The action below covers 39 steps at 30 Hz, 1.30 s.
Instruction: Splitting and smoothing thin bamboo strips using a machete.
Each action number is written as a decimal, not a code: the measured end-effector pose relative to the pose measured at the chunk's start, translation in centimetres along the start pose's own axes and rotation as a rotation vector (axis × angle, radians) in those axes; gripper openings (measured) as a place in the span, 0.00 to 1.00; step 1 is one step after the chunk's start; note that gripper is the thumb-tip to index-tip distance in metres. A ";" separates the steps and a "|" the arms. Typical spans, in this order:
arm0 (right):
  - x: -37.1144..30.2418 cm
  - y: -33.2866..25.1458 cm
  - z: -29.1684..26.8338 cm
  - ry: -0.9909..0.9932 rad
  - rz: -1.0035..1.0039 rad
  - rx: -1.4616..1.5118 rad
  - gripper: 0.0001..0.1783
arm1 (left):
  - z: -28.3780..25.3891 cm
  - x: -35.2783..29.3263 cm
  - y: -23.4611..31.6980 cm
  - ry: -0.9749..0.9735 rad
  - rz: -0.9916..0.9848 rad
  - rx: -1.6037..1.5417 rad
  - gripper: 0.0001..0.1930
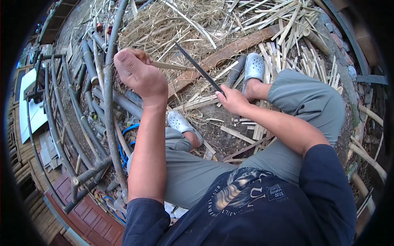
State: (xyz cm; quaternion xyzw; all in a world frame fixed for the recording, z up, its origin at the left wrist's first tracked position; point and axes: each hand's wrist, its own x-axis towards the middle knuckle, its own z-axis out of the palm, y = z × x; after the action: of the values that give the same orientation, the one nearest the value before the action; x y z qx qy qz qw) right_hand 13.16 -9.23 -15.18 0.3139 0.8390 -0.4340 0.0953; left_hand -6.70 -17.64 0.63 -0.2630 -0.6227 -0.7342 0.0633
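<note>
My left hand [141, 74] is raised left of centre, its fingers closed around one end of a thin, pale bamboo strip [174, 66]. The strip points right, toward the dark blade of a long knife [198, 66]. In my right hand [234, 100], lower and nearer my right knee, is the knife's handle, mostly hidden by the fingers. The blade slants up and to the left, and its middle lies close to the strip's far end. Whether the two touch I cannot tell. A reddish-brown wooden plank [246, 46] lies on the ground beyond the blade.
Split bamboo strips [289, 20] lie heaped at the far right, and curly shavings [143, 30] cover the far ground. To my left stands a bamboo pole frame [108, 82], with loose poles and a blue hose [122, 149] near it. My feet wear pale clogs [255, 65].
</note>
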 end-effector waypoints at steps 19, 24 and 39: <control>-1.6 -5.8 -3.0 0.117 -0.046 0.275 0.19 | -1.5 2.4 -1.3 -0.096 -0.215 -0.395 0.17; -4.4 -5.1 -1.9 0.258 -0.187 0.256 0.17 | -1.9 2.2 -1.9 -0.068 -0.241 -0.544 0.12; -3.7 -2.5 0.2 0.257 -0.180 0.141 0.16 | -1.1 1.7 -1.4 0.100 -0.271 -0.524 0.11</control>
State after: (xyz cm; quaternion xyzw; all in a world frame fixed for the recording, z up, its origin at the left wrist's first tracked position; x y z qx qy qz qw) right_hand 14.53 -12.11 -12.02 0.2964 0.8365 -0.4549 -0.0743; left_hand -9.11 -17.93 0.10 -0.1484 -0.4374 -0.8838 -0.0751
